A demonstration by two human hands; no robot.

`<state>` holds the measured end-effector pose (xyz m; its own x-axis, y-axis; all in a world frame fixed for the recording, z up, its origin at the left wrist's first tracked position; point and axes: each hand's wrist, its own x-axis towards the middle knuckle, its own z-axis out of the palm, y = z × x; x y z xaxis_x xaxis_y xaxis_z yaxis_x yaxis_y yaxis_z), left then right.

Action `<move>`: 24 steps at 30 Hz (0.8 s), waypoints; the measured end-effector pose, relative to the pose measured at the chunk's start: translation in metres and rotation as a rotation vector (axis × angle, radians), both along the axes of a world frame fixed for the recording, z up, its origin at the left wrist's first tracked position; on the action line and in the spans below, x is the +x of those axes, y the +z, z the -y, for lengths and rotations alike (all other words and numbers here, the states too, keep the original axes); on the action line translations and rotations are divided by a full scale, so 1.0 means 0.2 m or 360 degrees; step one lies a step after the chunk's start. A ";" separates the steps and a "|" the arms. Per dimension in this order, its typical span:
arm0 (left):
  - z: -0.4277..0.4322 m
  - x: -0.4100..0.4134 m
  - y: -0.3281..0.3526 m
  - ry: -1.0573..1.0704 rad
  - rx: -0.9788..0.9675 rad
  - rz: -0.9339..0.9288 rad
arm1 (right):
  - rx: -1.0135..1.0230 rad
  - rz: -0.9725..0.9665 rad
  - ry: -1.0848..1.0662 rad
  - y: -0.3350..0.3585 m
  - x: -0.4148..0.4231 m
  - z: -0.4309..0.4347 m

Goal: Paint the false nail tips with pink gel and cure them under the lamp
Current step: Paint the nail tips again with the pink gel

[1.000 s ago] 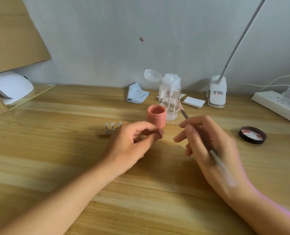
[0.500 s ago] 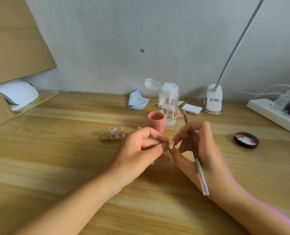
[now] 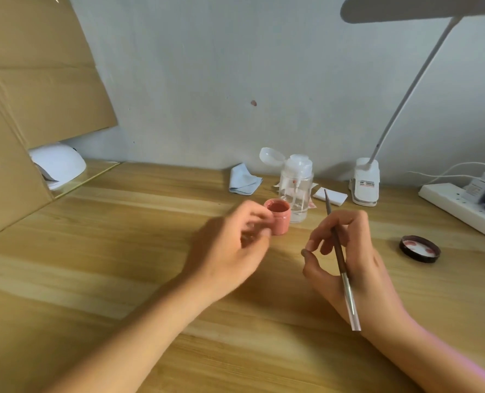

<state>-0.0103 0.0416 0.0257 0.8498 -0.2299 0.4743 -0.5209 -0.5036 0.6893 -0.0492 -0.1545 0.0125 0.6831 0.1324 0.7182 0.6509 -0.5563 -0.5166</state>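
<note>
Now, left hand (image 3: 235, 245): blurred by motion, with the fingers curled and the fingertips just in front of the pink gel pot (image 3: 278, 217). I cannot tell whether it pinches something or touches the pot.
Right hand (image 3: 351, 259): holds the brush (image 3: 340, 255) between the fingers, bristle end pointing up and away from me. Thumb and forefinger tips are close together, and I cannot tell if something small is between them.
Pink gel pot: open and upright on the counter (image 3: 122, 251), just beside the clear pump bottle (image 3: 296, 191). Its lid (image 3: 420, 249) lies inside-up, well apart to the right.
False nail tips: not visible to me; perhaps they are hidden behind the left hand.
Curing lamp (image 3: 57, 163): far left, partly behind the cardboard (image 3: 37, 80), well apart from both hands.
Step, as I judge: loading the brush or taking up a tip. Curing is not yet begun.
Risk one: the left hand is in motion very near the open pot. A knock could tip it and spill gel on the counter.
Risk two: the bristles point toward the pump bottle and the white pad (image 3: 330, 196). If they are loaded, a careless swing would smear gel there.
Risk three: the way to the lamp is long for wet tips. One touch of a finger would spoil the coat.
</note>
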 end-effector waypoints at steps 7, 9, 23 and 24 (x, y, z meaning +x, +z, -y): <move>-0.30 0.17 -0.04 0.0618 0.0742 -0.0417 | 0.0312 -0.0248 0.0084 0.01 0.03 0.00; -0.30 0.19 -0.05 0.0508 0.0665 -0.0376 | 0.0296 -0.0249 0.0107 0.00 0.03 0.00; -0.01 0.00 -0.07 0.0012 0.0702 0.0331 | -0.0488 0.0089 0.0039 0.00 0.00 0.02; 0.00 0.00 -0.07 0.0013 0.0705 0.0341 | -0.0507 0.0085 0.0030 0.00 0.00 0.03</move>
